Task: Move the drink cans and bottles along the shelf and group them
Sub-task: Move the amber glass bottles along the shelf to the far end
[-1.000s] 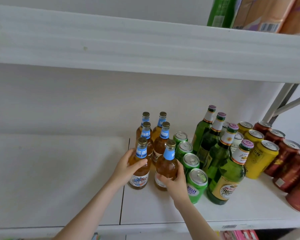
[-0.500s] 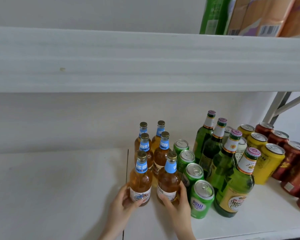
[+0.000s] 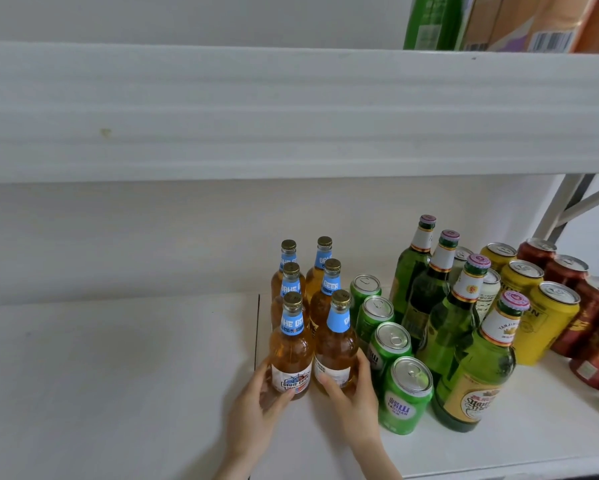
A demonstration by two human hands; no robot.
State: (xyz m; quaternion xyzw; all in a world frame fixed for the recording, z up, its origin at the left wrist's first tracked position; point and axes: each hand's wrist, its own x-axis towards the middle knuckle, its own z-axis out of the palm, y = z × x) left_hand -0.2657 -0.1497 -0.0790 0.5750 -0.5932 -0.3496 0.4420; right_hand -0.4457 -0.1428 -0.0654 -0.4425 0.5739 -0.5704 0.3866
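two front amber bottles (image 3: 291, 348) still in left hand (image 3: 256, 403) and right hand (image 3: 355, 401)

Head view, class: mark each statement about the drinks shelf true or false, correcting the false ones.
Six amber bottles stand in two rows of three. True.
The left grip holds a green can. False: it holds the front-left amber bottle.
Four green cans line up between amber and green bottles. True.
The right grip is empty. False: it holds the front-right amber bottle.
The yellow cans lie on their sides. False: they stand upright.
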